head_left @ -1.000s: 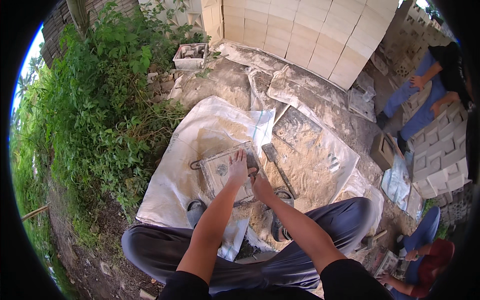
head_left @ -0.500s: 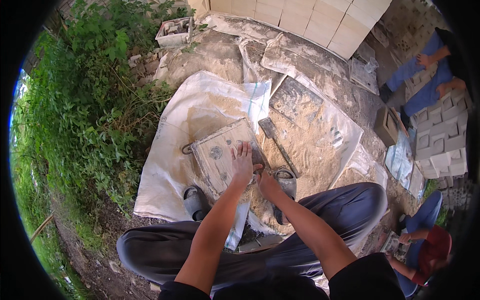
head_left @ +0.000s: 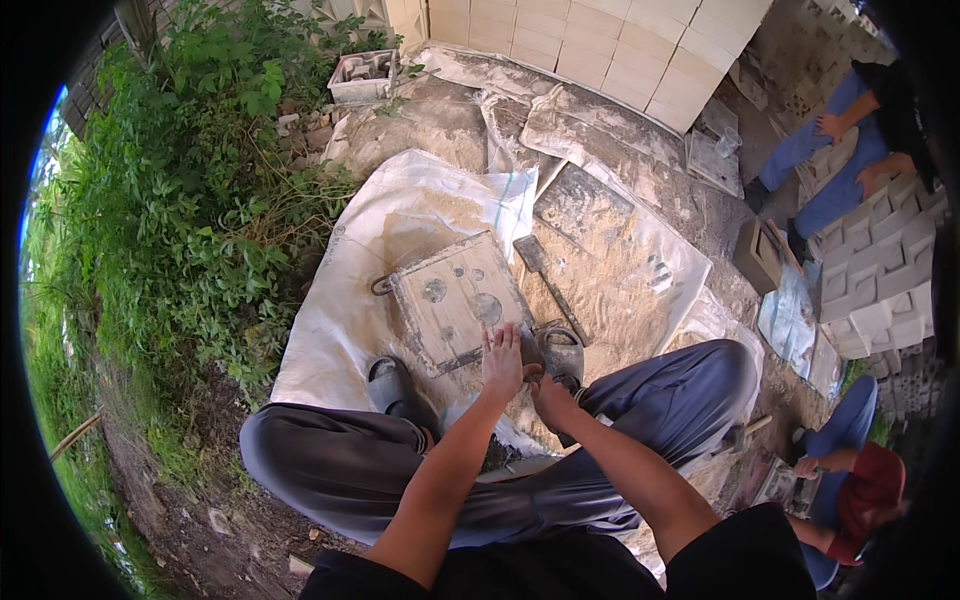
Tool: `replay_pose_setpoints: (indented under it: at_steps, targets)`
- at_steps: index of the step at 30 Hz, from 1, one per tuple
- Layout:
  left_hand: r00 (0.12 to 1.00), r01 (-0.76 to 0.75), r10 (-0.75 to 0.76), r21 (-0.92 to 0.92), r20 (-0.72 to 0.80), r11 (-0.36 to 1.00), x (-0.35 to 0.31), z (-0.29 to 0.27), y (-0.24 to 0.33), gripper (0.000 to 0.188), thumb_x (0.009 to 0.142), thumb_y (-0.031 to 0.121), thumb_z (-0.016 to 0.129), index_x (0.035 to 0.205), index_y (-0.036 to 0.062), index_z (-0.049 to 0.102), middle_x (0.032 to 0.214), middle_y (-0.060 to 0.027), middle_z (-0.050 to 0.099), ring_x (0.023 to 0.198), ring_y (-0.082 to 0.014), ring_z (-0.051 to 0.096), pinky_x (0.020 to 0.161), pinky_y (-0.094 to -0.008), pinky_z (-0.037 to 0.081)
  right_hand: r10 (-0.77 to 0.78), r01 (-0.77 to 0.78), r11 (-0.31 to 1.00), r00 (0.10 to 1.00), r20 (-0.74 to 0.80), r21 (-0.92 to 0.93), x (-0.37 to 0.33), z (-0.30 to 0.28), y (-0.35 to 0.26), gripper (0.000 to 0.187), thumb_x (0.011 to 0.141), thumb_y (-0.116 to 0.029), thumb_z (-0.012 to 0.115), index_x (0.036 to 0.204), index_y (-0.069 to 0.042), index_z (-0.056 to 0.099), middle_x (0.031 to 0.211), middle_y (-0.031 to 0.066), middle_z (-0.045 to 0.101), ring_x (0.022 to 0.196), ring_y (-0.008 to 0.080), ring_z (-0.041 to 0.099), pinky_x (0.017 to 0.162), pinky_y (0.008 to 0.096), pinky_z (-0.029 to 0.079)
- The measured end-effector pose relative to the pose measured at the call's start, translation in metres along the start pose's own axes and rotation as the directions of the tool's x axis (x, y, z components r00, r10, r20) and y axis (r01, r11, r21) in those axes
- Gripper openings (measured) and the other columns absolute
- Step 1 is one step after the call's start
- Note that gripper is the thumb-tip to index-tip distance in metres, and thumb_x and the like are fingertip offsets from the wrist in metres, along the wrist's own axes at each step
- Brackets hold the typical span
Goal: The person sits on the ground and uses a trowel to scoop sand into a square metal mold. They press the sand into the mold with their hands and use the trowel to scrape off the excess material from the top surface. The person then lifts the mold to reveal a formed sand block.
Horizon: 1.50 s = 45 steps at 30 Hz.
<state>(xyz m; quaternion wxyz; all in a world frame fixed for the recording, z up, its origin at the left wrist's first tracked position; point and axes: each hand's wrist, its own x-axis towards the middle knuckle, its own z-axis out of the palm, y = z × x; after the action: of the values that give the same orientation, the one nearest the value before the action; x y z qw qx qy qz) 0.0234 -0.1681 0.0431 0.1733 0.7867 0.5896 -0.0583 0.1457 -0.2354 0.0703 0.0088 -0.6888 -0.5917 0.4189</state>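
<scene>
A square, sand-coloured panel in a grey frame [head_left: 455,300] lies on a white woven sack, with round dark patches on its face and a metal loop handle [head_left: 382,286] at its left. My left hand [head_left: 502,365] is open, fingers stretched forward at the panel's near right corner. Just right of it, my right hand [head_left: 553,398] is closed around a hand tool whose greyish blade [head_left: 530,347] shows partly between the hands; its exact kind is hidden. A dark flat-bladed tool with a long handle [head_left: 550,285] rests on the sand right of the panel.
Sand covers the white sack [head_left: 320,330]. My sandalled feet [head_left: 400,395] flank the panel's near side. Plants [head_left: 220,200] grow at left; a white crate [head_left: 362,78] and stacked tiles [head_left: 610,50] stand behind. Two people work at right, beside stacked patterned blocks [head_left: 880,270].
My left hand has slid back from the panel's middle toward its near right corner, uncovering a dark patch. My right hand has moved slightly nearer to me with the tool.
</scene>
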Motion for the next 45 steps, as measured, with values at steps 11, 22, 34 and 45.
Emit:
replay_pose_setpoints:
  at_steps: [11, 22, 34, 45]
  targets:
    - [0.827, 0.346, -0.394, -0.190, -0.400, 0.919, -0.023, 0.003, -0.090, 0.071, 0.092, 0.044, 0.036, 0.138, -0.0088, 0.023, 0.148, -0.0235, 0.013, 0.139, -0.0341, 0.007, 0.113, -0.0433, 0.003, -0.179, 0.199, 0.980, 0.891, -0.417, 0.005, 0.010, -0.031, -0.028, 0.036, 0.094, -0.032, 0.042, 0.090, 0.004, 0.047, 0.073, 0.0320, 0.057, 0.074, 0.0493, 0.056, 0.069, 0.0549, 0.044]
    - [0.829, 0.236, -0.289, -0.169, -0.479, 0.957, 0.108, 0.006, -0.054, 0.068, 0.093, 0.037, 0.032, 0.140, -0.0088, 0.014, 0.149, -0.0234, 0.008, 0.140, -0.0337, 0.000, 0.113, -0.0464, -0.001, 0.176, 0.156, 0.749, 0.891, -0.419, 0.644, 0.066, -0.074, -0.045, 0.035, 0.098, -0.031, 0.038, 0.094, 0.002, 0.049, 0.052, 0.0099, 0.049, 0.034, 0.0201, 0.049, 0.034, 0.0338, 0.042]
    - [0.756, 0.187, -0.315, -0.272, -0.573, 0.944, 0.117, -0.017, -0.055, 0.060, 0.092, 0.028, 0.037, 0.141, -0.0033, 0.021, 0.150, -0.0166, 0.016, 0.140, -0.0310, 0.010, 0.113, -0.0458, 0.006, 0.209, 0.199, 0.725, 0.849, -0.485, 0.660, 0.092, -0.081, -0.031, 0.029, 0.093, -0.023, 0.050, 0.097, 0.006, 0.050, 0.059, 0.0102, 0.053, 0.036, 0.0184, 0.052, 0.034, 0.0308, 0.041]
    - [0.834, -0.061, -0.071, -0.219, -0.548, 0.974, 0.111, -0.008, -0.095, 0.052, 0.093, 0.024, 0.036, 0.138, -0.0022, 0.029, 0.147, -0.0145, 0.026, 0.138, -0.0285, 0.018, 0.113, -0.0424, 0.013, 0.061, 0.226, 0.791, 0.896, -0.440, 0.569, 0.081, -0.070, -0.053, 0.020, 0.092, -0.017, 0.052, 0.087, 0.002, 0.048, 0.058, 0.0057, 0.049, 0.038, 0.0127, 0.049, 0.037, 0.0279, 0.041]
